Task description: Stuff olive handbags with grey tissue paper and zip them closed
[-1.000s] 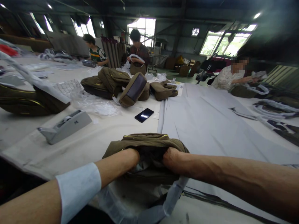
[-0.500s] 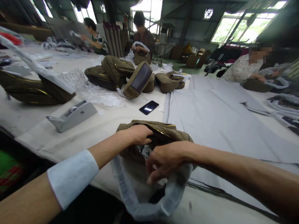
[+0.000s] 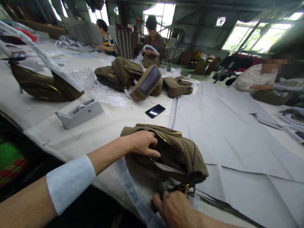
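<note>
**Status of the work piece**

- The olive-green canvas bag lies on its side at the near edge of the pale cloth-covered surface, partly on the large grey paper sheet.
- The brass-toothed zip along its upper edge is open and the mouth gapes. What is inside the bag cannot be seen.
- The clear-film-wrapped strap hangs off the near edge, so the wrapping of that part appears done.
- The dark strap end by the brass ring shows no film.

**Hands**

- The left hand grips the upper lip of the open mouth, fingers curled over the zip edge and thumb pointing along it.
- The right hand is low in the frame, with its fingers closed around the dark strap end just below the bag's near corner.

**Estimated progress**

Mid-way. The bag is positioned and its strap is sheathed. The zip is not closed, and no outer wrap or bag covers the body.

**Surroundings**

- A grey tape dispenser and a black smartphone lie beyond the bag.
- A heap of matching olive bags sits farther back, with crumpled clear film beside it.
- Other people work at the far sides.
</note>
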### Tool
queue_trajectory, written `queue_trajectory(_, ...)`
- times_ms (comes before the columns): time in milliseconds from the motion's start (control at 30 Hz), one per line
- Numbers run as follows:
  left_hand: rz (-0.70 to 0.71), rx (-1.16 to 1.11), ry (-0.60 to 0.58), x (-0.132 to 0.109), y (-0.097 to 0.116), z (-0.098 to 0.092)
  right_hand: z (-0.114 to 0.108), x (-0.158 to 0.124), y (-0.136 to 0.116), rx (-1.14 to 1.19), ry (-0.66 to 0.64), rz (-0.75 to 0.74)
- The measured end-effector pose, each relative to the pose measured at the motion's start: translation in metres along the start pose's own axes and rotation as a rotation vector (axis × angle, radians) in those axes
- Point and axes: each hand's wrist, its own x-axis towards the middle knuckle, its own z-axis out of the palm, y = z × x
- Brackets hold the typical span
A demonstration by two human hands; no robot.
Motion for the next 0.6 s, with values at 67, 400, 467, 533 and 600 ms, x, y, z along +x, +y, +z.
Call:
queue_trajectory(67,0.073,-0.004,-0.027,-0.007,0.003,-0.003,0.007,0.006,0.001,-0.035,0.112,0.029)
queue_trajectory(400,0.153,0.301,0.002,-0.054,0.001,0.027,-0.05,-0.008,0.064,1.213,0.262,-0.2)
queue_trajectory(467,0.212,0.304,0.045,-0.055,-0.005,0.033,-0.073,-0.007,0.077,1.4,0.466,-0.048)
queue_trajectory(533,0.258,0.321,0.083,-0.056,-0.006,0.035,-0.086,0.008,0.088,1.201,0.534,0.109)
queue_trajectory(600,0.293,0.343,0.101,-0.058,-0.003,0.035,-0.089,0.031,0.1,0.874,0.434,0.258)
